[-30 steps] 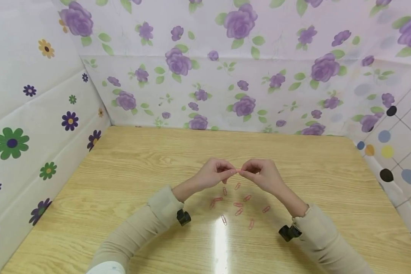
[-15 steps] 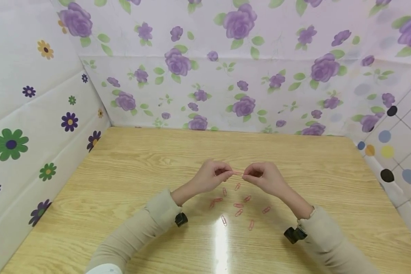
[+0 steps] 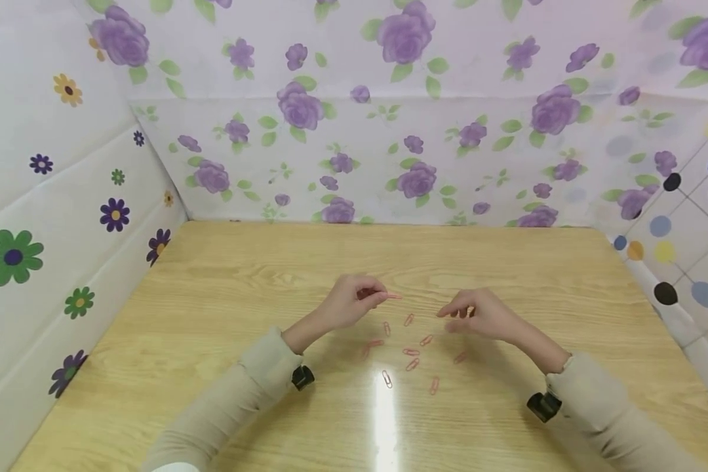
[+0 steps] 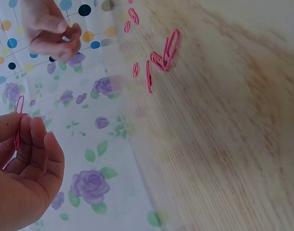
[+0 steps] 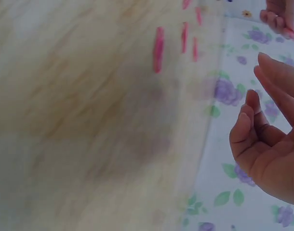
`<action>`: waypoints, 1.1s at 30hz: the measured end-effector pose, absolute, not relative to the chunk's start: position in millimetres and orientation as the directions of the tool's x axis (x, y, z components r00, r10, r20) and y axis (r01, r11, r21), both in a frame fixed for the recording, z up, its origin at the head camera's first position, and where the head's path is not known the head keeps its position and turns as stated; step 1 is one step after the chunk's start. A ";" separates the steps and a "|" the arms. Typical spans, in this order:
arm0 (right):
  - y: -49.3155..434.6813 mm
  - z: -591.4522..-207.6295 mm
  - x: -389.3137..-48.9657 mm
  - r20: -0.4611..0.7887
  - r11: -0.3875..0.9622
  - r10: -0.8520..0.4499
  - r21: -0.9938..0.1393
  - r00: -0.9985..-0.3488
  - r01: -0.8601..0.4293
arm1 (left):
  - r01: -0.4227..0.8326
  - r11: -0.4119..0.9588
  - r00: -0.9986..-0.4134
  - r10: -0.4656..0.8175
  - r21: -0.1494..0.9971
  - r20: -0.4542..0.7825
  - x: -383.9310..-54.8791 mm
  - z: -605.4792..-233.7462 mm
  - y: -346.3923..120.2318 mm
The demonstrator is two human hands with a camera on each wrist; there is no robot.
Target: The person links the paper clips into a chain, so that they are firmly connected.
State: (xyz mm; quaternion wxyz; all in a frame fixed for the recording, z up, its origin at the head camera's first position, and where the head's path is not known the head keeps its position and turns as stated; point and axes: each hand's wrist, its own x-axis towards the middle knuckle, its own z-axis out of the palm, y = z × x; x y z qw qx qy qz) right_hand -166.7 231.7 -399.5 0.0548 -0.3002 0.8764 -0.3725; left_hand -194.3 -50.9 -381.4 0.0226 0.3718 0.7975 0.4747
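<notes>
The likeliest slip, as I judge it, is at the left hand [image 3: 351, 303]: its thumb and fingers pinch a pink paper clip [image 3: 394, 297] by one end, up above the wood-grain table [image 3: 259, 262], and the wire is so thin that a slack or shifting pinch could let it twist or drop among the loose pink paper clips [image 3: 411, 352] below. Whether a second clip is linked on inside the grip is hidden; if so, a loose joint could come apart. The right hand [image 3: 486, 316] holds nothing that shows, its thumb and fingers parted and slightly bent; should it dip carelessly, it could brush the loose clips near it. Two clips [image 3: 376, 343] below the left hand lie so close that they may be caught, so picking at one could drag the other. Set against half a second ago, when the held clip spans the space between both hands' fingertips, the right hand is now off to the right, apart from it, and the left alone keeps the clip, slightly further left. The scattered clips look undisturbed on the table.
</notes>
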 end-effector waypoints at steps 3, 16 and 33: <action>237.8 -406.7 -167.0 0.082 0.553 -0.586 -0.687 -0.806 -0.471 | 0.566 0.297 -0.730 0.614 0.770 0.300 -189.2 -370.4 -51.3; 255.9 -428.9 -162.9 -0.033 0.549 -0.567 -0.760 -0.823 -0.348 | 0.579 0.303 -0.720 0.626 0.757 0.300 -197.2 -381.2 -47.9; 252.4 -438.6 -157.4 -0.068 0.569 -0.585 -0.745 -0.808 -0.350 | 0.579 0.332 -0.724 0.630 0.745 0.282 -198.6 -385.2 -49.8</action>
